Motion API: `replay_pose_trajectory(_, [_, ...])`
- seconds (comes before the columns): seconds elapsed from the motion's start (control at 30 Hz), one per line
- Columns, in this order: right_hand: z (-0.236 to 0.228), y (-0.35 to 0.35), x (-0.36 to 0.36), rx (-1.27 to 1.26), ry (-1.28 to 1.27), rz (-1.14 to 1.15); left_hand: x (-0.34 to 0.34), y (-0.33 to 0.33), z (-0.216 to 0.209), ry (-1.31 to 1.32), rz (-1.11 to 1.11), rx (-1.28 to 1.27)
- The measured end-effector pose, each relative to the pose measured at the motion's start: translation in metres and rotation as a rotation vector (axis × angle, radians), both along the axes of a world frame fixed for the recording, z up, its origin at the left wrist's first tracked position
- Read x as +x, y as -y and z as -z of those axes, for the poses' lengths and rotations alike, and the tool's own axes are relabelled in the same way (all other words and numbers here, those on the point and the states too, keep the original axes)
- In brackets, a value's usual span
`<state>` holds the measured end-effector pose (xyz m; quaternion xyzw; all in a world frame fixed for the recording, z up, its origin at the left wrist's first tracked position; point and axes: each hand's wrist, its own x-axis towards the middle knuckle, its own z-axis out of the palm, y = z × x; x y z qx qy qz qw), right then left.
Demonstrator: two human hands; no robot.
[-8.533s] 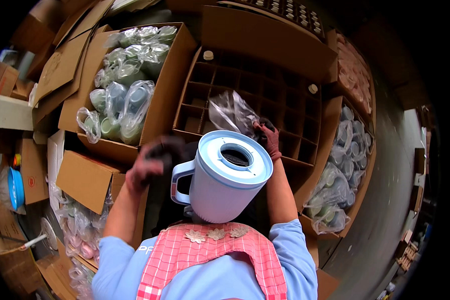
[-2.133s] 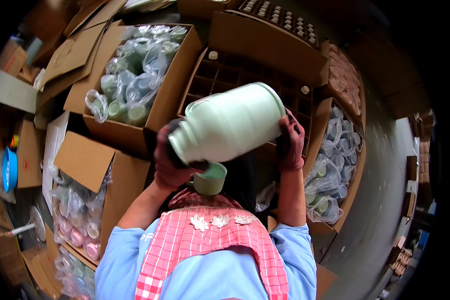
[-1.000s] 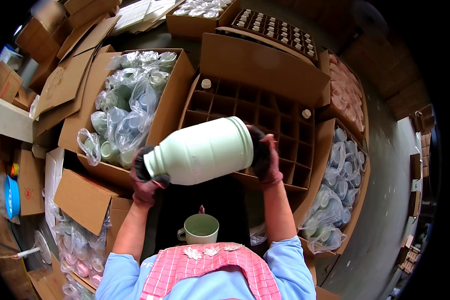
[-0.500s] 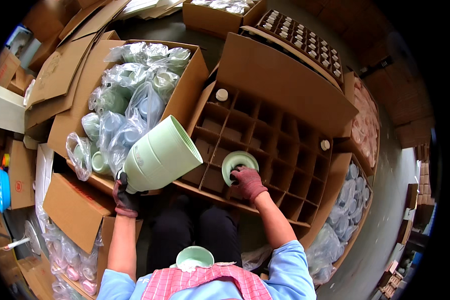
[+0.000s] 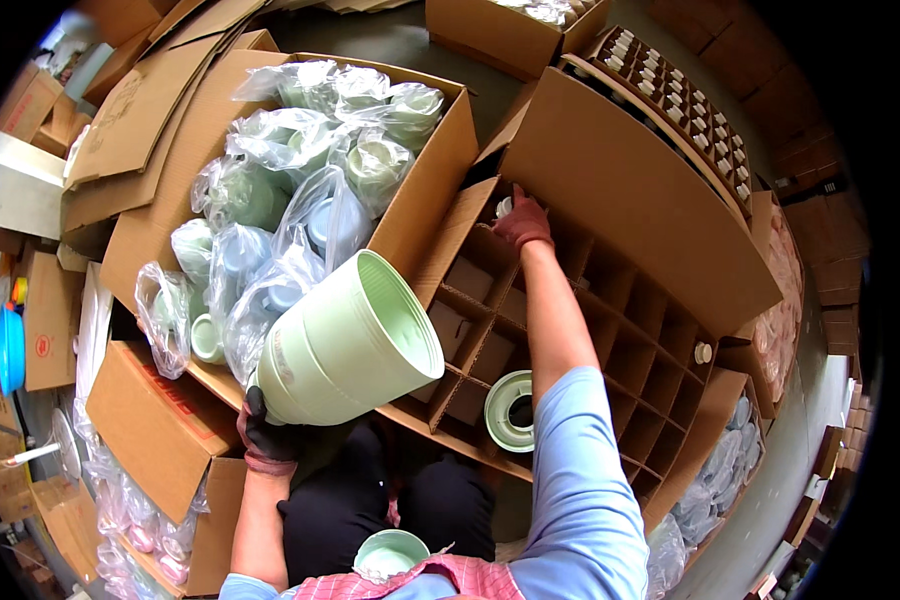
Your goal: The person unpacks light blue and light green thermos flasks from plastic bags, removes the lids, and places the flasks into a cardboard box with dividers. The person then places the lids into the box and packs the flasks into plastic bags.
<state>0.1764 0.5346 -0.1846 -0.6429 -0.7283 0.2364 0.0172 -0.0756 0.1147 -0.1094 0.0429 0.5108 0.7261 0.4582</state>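
Note:
My left hand [image 5: 267,432], in a dark glove, is closed round the narrow lower end of a large pale green plastic container [image 5: 350,345]. The container is tilted, its open, ribbed mouth facing right over the near edge of the divided carton [image 5: 461,412]. At that carton's far left corner, my right hand [image 5: 523,222], in a reddish glove, has its fingers closed about a white cap [image 5: 504,207]. Whatever is under the cap is hidden in the cell. A pale green ring-shaped lid [image 5: 496,413] lies on the cardboard dividers beneath my right arm.
A carton of bagged green and blue cups [image 5: 340,215] stands at the left. Another white cap [image 5: 703,353] shows in a right-hand cell. Beyond the raised flap [image 5: 630,190] is a carton of white-capped bottles [image 5: 670,105]. A small green cup [image 5: 391,553] is by my lap.
My right hand has let go of the green ring lid, left it on the dividers, and reached to the white cap in the far left corner. My left hand still holds the green container.

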Motion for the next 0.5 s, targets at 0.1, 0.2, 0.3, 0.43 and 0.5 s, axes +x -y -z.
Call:
replay_pose_trajectory(0.1, [0.012,-0.010,0.013,0.098,-0.135,-0.015,0.012,-0.019,-0.025,0.007,-0.052,0.012])
replay_pose_trajectory(0.2, [0.001,0.008,-0.007,0.007,0.041,-0.023,0.005,-0.005,-0.002,-0.760,0.064,-0.257])
replay_pose_trajectory(0.3, [-0.002,0.012,-0.022,0.021,0.159,0.044,-0.005,0.000,0.011,-0.474,-0.021,-0.160])
replay_pose_trajectory(0.43, [-0.005,0.020,0.000,0.223,0.029,0.027,-0.002,-0.002,-0.009,-0.258,0.004,-0.055])
replay_pose_trajectory(0.5, [-0.027,0.021,0.015,0.304,-0.080,0.000,-0.004,0.004,-0.004,-0.187,-0.055,-0.026])
